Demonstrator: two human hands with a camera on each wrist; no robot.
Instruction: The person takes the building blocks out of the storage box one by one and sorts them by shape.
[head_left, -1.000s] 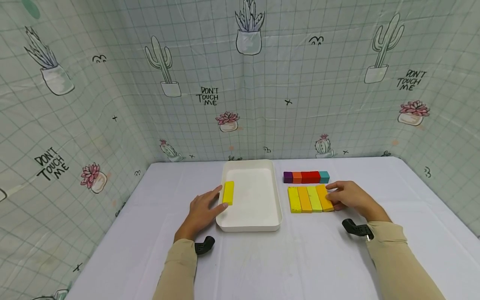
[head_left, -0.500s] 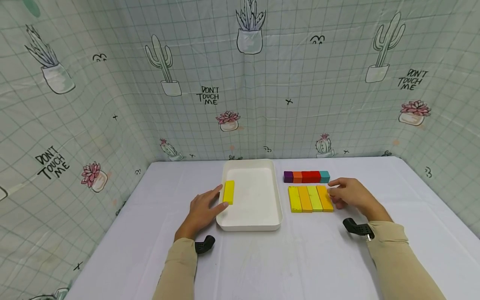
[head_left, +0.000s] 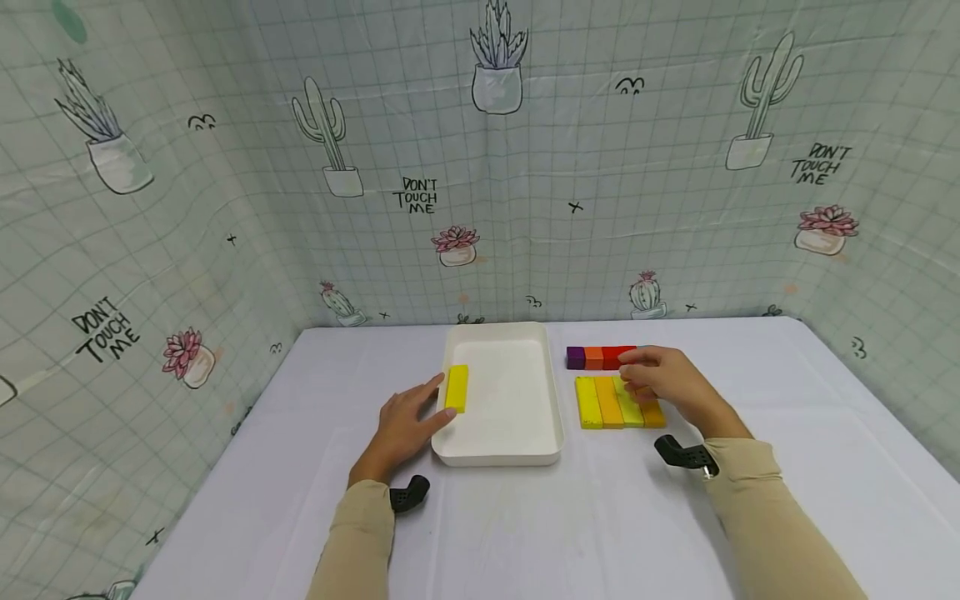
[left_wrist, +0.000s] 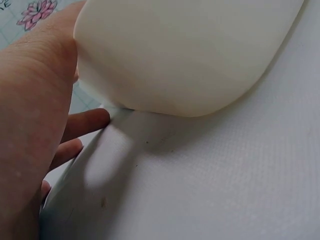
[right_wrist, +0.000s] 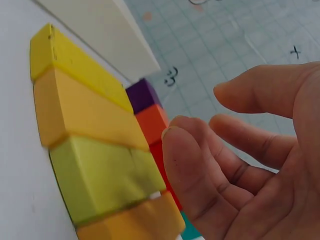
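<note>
A white tray (head_left: 517, 459) lies on the table with one yellow block (head_left: 457, 389) inside its left wall. My left hand (head_left: 402, 427) holds the tray's left edge, thumb over the rim and fingers on the outer side. To the tray's right, oblong blocks stand side by side: yellow (head_left: 588, 403), orange (head_left: 609, 402), yellow-green (right_wrist: 107, 177) and another orange one (right_wrist: 137, 220). Above them hovers my right hand (head_left: 675, 383), thumb and fingers apart with nothing between them. Behind is a row of purple (head_left: 575, 357), orange (head_left: 593, 358), red (head_left: 613, 357) and teal (right_wrist: 190, 227) blocks; the hand hides the teal one in the head view.
A white cloth (head_left: 525, 533) covers the table. Behind and at both sides hangs a gridded curtain (head_left: 525, 167) with cactus drawings. A black wrist mount (head_left: 408, 494) sits at the left cuff, another mount (head_left: 684, 454) at the right.
My right hand has left the right side of the rightmost orange block and moved left over the front row. That block now sits straighter against its neighbour. My left hand and the tray have stayed put.
</note>
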